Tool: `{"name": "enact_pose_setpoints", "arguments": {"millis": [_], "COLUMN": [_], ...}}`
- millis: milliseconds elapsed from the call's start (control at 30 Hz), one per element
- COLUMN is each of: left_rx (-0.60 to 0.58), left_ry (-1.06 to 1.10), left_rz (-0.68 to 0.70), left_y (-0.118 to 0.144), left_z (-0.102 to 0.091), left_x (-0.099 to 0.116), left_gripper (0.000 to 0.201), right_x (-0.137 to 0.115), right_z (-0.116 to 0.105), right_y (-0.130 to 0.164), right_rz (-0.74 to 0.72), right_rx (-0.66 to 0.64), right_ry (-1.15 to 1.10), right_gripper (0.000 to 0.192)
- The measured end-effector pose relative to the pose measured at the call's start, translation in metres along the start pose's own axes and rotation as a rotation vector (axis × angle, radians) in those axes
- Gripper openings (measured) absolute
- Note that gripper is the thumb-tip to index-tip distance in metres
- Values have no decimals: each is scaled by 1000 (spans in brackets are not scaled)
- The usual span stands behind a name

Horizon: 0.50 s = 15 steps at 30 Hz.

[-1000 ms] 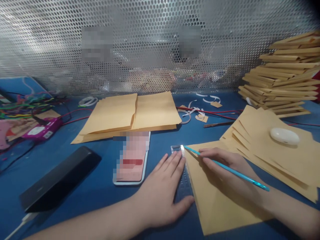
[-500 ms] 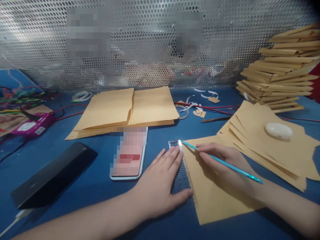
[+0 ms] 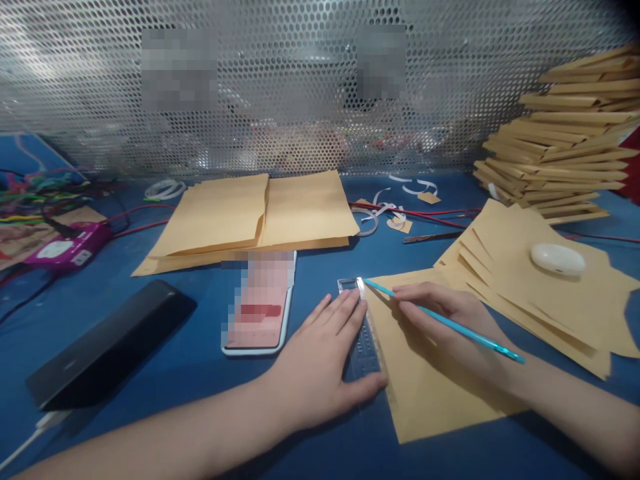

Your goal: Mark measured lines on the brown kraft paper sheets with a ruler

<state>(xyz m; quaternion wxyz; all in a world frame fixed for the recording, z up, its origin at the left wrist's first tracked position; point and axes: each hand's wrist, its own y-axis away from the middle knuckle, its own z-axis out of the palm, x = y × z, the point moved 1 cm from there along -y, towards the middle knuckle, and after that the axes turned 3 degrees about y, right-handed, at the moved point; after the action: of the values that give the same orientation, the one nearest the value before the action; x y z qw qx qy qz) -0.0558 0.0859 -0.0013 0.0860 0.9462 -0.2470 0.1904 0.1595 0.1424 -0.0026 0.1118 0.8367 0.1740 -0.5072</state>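
Note:
My left hand lies flat with its fingers stretched out, pressing a clear plastic ruler down along the left edge of a brown paper sheet. Between the fingers of my right hand is a thin turquoise pen, slanting down to the left. Its tip meets the area beside the ruler's far end, at the paper's upper left corner; whether it touches the paper I cannot tell. My right hand rests over the sheet.
A phone and a black power bank lie to the left. Folded brown papers are behind. On the right, a white oval case sits on loose brown sheets, before a tall envelope stack. A perforated metal panel closes the back.
Both hands, the ruler and the pen keep almost the same positions. Only a slight shift of the camera view shows.

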Motion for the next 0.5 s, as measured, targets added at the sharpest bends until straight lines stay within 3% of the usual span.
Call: {"name": "enact_pose_setpoints", "arguments": {"millis": [300, 500], "left_rx": [16, 27], "left_ry": [10, 13], "left_rz": [-3, -1], "left_y": [1, 0], "left_z": [-1, 1], "left_x": [0, 0], "left_gripper": [88, 88], "right_x": [-10, -5], "right_z": [-3, 0], "right_y": [-1, 0], "right_rz": [-15, -33], "right_rx": [-29, 31], "right_ry": [24, 19], "right_gripper": [17, 13]}}
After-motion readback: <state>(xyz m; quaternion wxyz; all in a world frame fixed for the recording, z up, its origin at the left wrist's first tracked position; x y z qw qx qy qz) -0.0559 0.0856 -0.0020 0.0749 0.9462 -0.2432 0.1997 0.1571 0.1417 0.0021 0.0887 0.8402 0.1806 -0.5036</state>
